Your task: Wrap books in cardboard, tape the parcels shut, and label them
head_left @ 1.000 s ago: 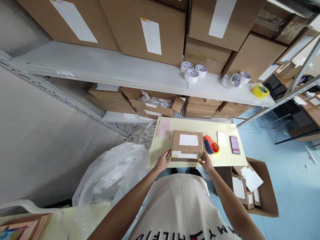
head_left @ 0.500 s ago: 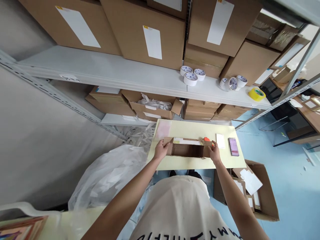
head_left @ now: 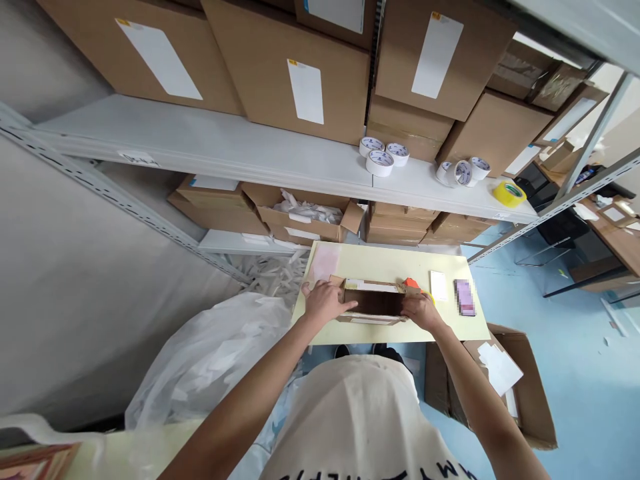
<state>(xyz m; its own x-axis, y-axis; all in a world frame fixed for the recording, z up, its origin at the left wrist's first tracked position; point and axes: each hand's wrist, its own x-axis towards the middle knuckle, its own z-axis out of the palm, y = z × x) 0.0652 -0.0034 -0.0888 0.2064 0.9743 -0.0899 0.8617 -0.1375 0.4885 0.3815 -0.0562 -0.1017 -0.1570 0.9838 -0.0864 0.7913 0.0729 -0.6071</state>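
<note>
Nearest, a cream cloth shirt with dark lettering [head_left: 360,413] hung in soft folds before a smooth, pale yellow rectangular table [head_left: 445,327]. On its near half stood an open, hollow brown cardboard box [head_left: 377,303], white-labelled and creased along its edges. The left hand [head_left: 325,301] lay over its left end, fingers loosely spread, thumb stretched across the opening; the right hand [head_left: 421,311] had its fingers curled closely onto the right end. To the left bulged a wrinkled, translucent plastic bag [head_left: 205,360]; to the right, a large brown carton [head_left: 537,400] sat on glossy blue floor [head_left: 595,347]. Farther off, a grey metal shelf [head_left: 240,140] bore shiny tape rolls [head_left: 380,164] and flat-sided cartons [head_left: 280,73].
</note>
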